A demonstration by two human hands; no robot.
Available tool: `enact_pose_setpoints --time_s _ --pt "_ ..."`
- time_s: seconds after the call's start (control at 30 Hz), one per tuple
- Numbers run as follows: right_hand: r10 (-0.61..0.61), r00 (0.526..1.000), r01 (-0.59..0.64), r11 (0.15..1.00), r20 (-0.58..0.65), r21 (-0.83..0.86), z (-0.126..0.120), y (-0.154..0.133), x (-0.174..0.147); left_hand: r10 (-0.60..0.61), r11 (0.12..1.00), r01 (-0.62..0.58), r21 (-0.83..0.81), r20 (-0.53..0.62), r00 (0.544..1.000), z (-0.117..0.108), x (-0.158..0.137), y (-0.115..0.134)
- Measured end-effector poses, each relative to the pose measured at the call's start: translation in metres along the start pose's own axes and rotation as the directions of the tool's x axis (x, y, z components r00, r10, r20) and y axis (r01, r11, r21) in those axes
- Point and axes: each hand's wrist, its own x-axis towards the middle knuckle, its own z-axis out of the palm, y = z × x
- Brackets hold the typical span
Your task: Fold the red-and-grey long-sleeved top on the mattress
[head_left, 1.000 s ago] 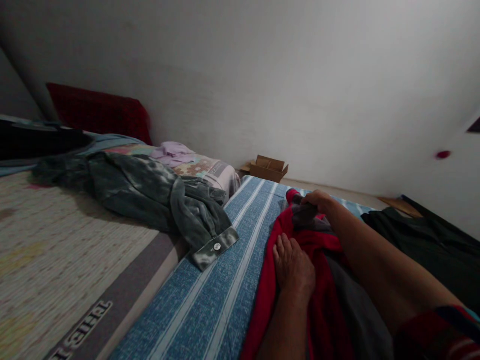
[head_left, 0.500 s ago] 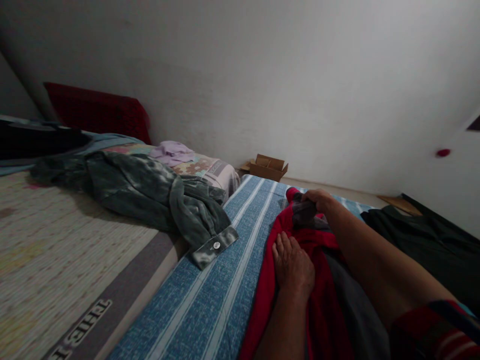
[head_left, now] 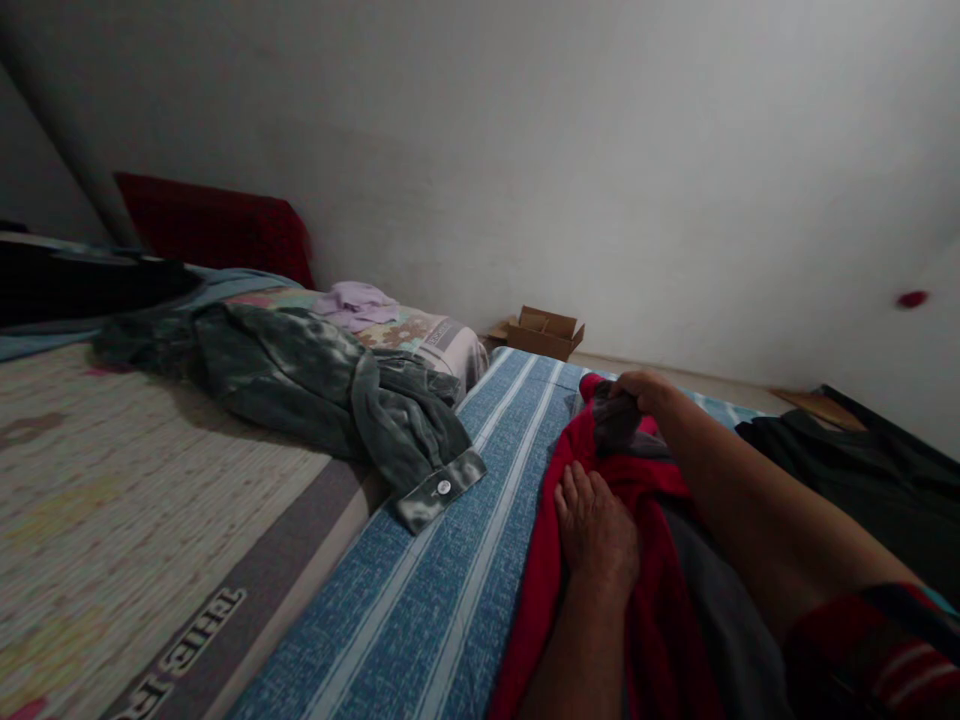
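- Soft red-and-grey fabric garment (head_left: pixel 660 590) looks light and limp, best gripped at its edges
- Left hand (head_left: pixel 596 530) pressed flat on it; right hand (head_left: pixel 645 392) pinching its far end

Red and grey garment (head_left: pixel 645 580) lies rumpled on the blue striped sheet (head_left: pixel 450 590).
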Motion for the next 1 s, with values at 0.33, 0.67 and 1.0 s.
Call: enact_pose_setpoints --time_s 0.33,0.67,1.0 --pt "0.166 0.985 -0.166 0.986 -0.055 0.006 0.005 -0.009 -0.009 0.007 1.0 -0.007 -0.004 -0.011 1.0 0.002 0.0 -0.001" --pt "0.191 0.981 -0.192 0.981 -0.032 -0.024 0.0 -0.001 -0.014 0.01 1.0 -0.01 -0.01 -0.021 1.0 0.002 -0.001 0.0" --pt "0.064 0.997 -0.07 0.99 -0.051 -0.123 0.002 -0.003 -0.017 0.007 1.0 -0.007 -0.007 -0.003 1.0 0.002 0.0 0.0"
